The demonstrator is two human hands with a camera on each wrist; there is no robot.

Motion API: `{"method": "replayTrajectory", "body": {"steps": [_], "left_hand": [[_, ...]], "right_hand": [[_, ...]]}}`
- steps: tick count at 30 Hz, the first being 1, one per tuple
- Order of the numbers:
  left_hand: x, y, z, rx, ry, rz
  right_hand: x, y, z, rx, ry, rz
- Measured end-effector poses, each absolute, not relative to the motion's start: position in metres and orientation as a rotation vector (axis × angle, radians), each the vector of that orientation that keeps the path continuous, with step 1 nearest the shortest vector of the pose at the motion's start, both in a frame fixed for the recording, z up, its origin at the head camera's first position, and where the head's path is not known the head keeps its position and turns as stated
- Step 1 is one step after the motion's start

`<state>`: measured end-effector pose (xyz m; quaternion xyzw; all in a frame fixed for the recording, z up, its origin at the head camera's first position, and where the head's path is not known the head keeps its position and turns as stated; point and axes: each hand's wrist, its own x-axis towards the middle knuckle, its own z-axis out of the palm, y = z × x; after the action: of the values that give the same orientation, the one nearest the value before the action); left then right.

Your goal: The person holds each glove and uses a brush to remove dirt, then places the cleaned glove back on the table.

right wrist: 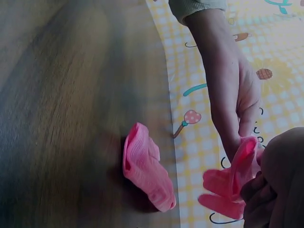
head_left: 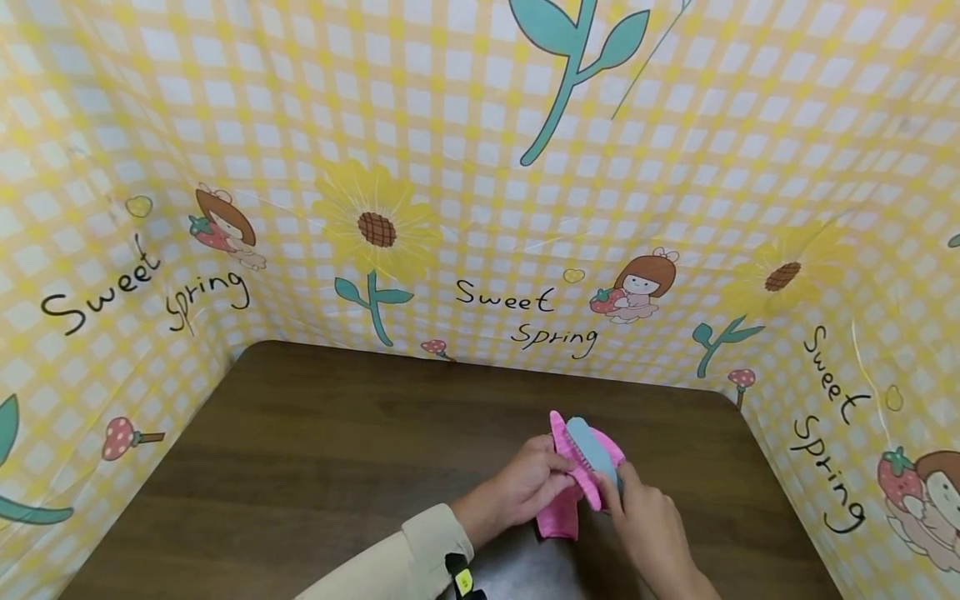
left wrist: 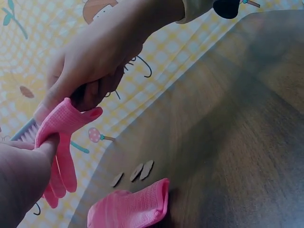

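Note:
A pink knitted glove (left wrist: pixel 61 121) is pinched by my left hand (head_left: pixel 525 483), the thumb pressed on the fabric near its cuff. Its fingers dangle below in the left wrist view. My right hand (head_left: pixel 651 517) grips a light-blue brush (head_left: pixel 592 450) by its lower end. The brush's pale bristles (left wrist: pixel 29 130) face the held glove and lie right at its fabric. Below both hands, a second pink glove (right wrist: pixel 149 171) lies on the dark wooden table (head_left: pixel 360 450), its cuff toward me.
Behind the second glove, several small flat brown pieces (left wrist: pixel 147 169) show on the table in the left wrist view. A yellow checked cloth (head_left: pixel 465 208) with printed flowers and figures walls in the table's back and sides. A black strap (head_left: pixel 459 571) circles my left wrist.

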<state>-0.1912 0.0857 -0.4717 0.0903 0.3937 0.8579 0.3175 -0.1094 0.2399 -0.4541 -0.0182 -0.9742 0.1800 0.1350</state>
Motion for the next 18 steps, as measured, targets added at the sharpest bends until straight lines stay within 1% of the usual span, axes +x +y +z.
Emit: {"method": "replayTrajectory", "body": {"steps": [5,10,18], "left_hand": [[-0.19,0.088,-0.473,0.236,1.068,2.248],[-0.189,0.09,-0.474,0.211,1.091,2.243],[-0.186,0.089,-0.473,0.185,1.086,2.253]], "right_hand": [[-0.115,0.248,-0.456,-0.072,-2.728,0.425],[-0.119,0.256,-0.455,-0.161,-2.764,0.434],[-0.122,0.264,-0.455,-0.229,-2.806,0.462]]}}
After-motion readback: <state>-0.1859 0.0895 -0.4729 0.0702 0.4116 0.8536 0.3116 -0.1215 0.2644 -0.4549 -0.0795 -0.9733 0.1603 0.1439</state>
